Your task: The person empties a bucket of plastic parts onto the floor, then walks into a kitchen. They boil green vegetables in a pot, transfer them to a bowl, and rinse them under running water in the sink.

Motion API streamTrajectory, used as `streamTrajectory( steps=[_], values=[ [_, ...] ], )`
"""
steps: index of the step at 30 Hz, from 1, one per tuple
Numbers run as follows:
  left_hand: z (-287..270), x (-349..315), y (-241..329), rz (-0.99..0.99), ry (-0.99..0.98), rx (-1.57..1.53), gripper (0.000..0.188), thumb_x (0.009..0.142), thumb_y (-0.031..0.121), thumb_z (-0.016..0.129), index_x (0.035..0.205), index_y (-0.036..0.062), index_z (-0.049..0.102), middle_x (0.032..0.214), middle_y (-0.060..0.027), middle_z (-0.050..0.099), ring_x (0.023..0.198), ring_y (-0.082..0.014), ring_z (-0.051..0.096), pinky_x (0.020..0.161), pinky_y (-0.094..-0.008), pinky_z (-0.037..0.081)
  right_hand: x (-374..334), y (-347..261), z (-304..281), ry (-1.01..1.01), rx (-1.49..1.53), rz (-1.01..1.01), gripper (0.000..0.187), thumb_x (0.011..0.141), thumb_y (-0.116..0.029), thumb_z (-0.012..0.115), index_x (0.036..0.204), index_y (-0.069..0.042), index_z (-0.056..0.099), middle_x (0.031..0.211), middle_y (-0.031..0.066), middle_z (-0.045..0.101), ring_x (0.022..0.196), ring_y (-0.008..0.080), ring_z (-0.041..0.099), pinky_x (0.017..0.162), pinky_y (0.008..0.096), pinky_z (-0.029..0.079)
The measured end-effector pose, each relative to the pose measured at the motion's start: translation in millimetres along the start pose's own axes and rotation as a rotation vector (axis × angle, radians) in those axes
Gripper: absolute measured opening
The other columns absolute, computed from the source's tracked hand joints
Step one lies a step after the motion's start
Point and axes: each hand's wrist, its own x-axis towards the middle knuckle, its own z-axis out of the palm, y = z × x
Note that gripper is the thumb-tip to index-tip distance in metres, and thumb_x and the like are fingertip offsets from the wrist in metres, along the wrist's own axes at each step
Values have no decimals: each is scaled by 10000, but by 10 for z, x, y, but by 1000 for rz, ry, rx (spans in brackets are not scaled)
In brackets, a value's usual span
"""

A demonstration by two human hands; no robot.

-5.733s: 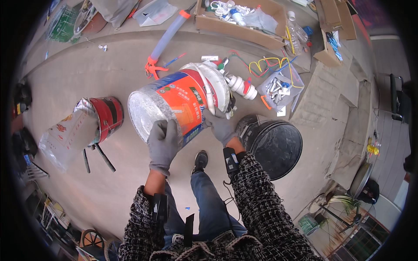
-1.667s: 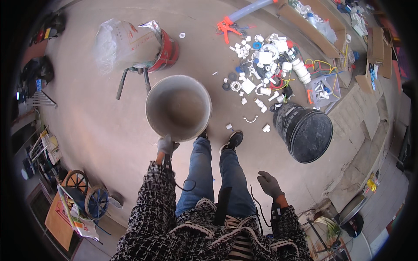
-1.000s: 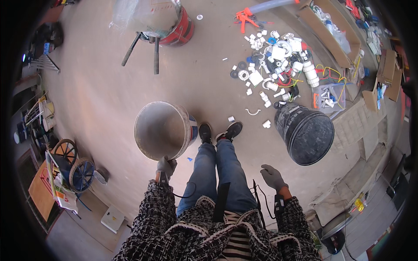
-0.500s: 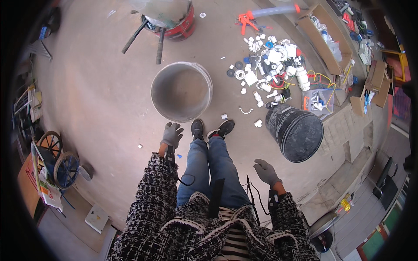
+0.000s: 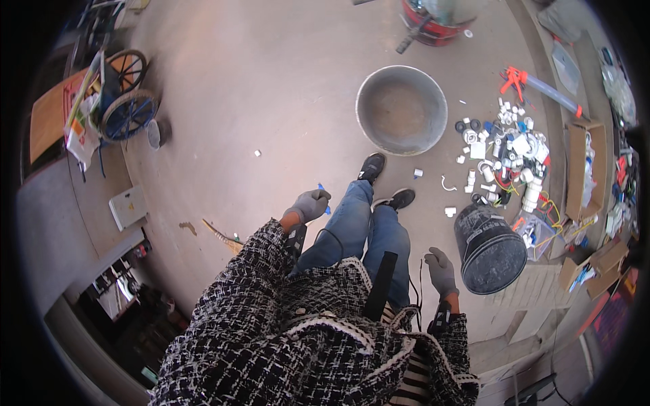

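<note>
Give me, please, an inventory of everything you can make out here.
Large bucket: 1, grey inside, beyond the shoes.
Black bucket: 1, black, right of the shoes.
Red bucket: 1, red, cut off at top edge.
Pipe fittings: many, mostly white, heaped at right.
Clear tub: 1, see-through, beside the black bucket.
Caulking gun: 1, orange, bluish tube, beyond the fittings.
Cardboard boxes: 2, brown, far right.
Spoked wheels: 2, blue and dark, upper left.
Small bucket: 1, grey, beside the wheels.
Scrap: 1, blue, beside the left hand.
Shoes: 2, dark, below the large bucket.
Jeans: 1 pair, blue, middle.
Jacket: 1, black-and-white, bottom.
Left hand: 1, grey-gloved, left of the jeans.
Right hand: 1, grey-gloved, left of the black bucket.
</note>
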Motion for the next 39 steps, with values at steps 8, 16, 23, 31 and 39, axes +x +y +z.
streamTrajectory(
  steps=[8, 16, 23, 31, 39],
  values=[
    [316, -835, -939, -166, 167, -347, 276, 877, 233, 581, 1070, 50, 656, 915, -22, 657, 860, -117, 585, 773, -250, 470, 116, -399, -359, -118, -239, -162, 313, 903, -123, 503, 1173, 23, 563, 998, 125, 657, 931, 184, 627, 849, 284, 479],
    [825, -1506, -1566, -328, 244, -270, 254, 818, 288, 623, 911, 68, 708, 726, -13, 647, 714, -110, 575, 666, -276, 473, -156, 45, -773, -74, 158, -65, 256, 915, -21, 470, 1147, 35, 564, 1004, 59, 627, 908, 133, 597, 833, 246, 478],
    [701, -1469, -1399, -160, 290, -283, 272, 808, 303, 626, 895, 59, 709, 743, -22, 667, 721, -106, 585, 678, -280, 482, -593, 446, -978, -1, 53, -74, 250, 877, -29, 505, 1097, 47, 595, 960, 95, 660, 873, 157, 635, 792, 262, 503],
    [523, -1308, -946, -37, 229, -235, 269, 858, 243, 583, 974, 21, 683, 863, -45, 676, 823, -127, 604, 763, -276, 482, -934, 937, -887, 41, 115, -120, 222, 883, -87, 536, 1046, 31, 629, 905, 71, 671, 821, 138, 634, 763, 257, 499],
    [567, -1515, -534, -62, 139, -115, 333, 886, 283, 522, 1097, 64, 657, 1026, -112, 683, 982, -207, 627, 874, -311, 468, -870, 1580, -824, -32, 259, 68, 208, 885, -104, 544, 1030, 16, 633, 898, 91, 674, 827, 145, 635, 748, 262, 493]
  ],
)
